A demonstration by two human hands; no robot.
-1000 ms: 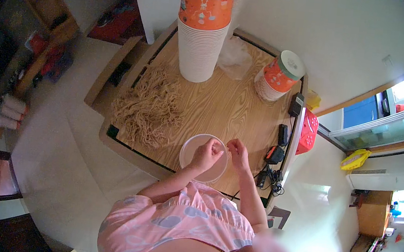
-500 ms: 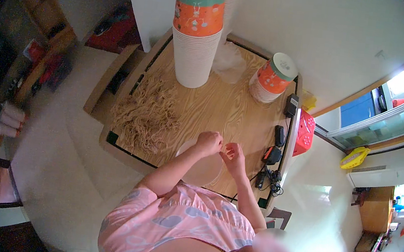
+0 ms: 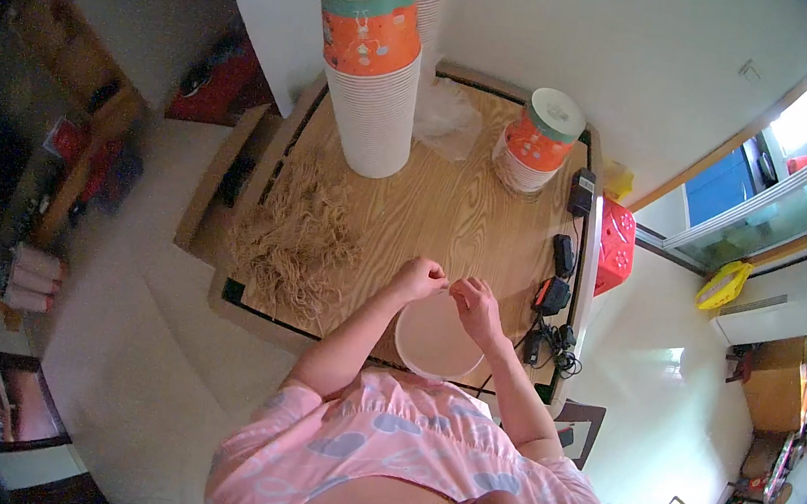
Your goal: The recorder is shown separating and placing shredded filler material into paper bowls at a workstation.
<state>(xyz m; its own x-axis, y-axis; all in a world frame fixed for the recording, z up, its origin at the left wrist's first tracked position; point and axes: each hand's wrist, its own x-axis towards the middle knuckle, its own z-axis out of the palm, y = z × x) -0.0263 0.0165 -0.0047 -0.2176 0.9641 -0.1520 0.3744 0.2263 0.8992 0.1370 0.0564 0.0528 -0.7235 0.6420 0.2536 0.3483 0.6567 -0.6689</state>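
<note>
Both of my hands meet above the far rim of a round white tub (image 3: 440,342) at the table's front edge. My left hand (image 3: 421,280) is closed in a pinch, thumb against fingertips. Close beside it, my right hand (image 3: 477,309) is pinched too, its fingertips almost touching the left ones. Whatever lies between the fingers is too small to make out. Left of my hands a loose heap of tan twine strands (image 3: 299,239) spreads on the wooden table (image 3: 429,210).
A tall upside-down stack of paper tubs (image 3: 368,112) stands at the back left, a shorter stack (image 3: 539,148) at the back right. Between them lies a clear plastic bag (image 3: 445,121). Black adapters and cables (image 3: 551,295) line the right edge, beside a red stool (image 3: 614,246).
My right hand has turned, its fingers closing from a looser curl toward the left hand's fingertips. The view has shifted slightly, and more of the white tub shows below my hands.
</note>
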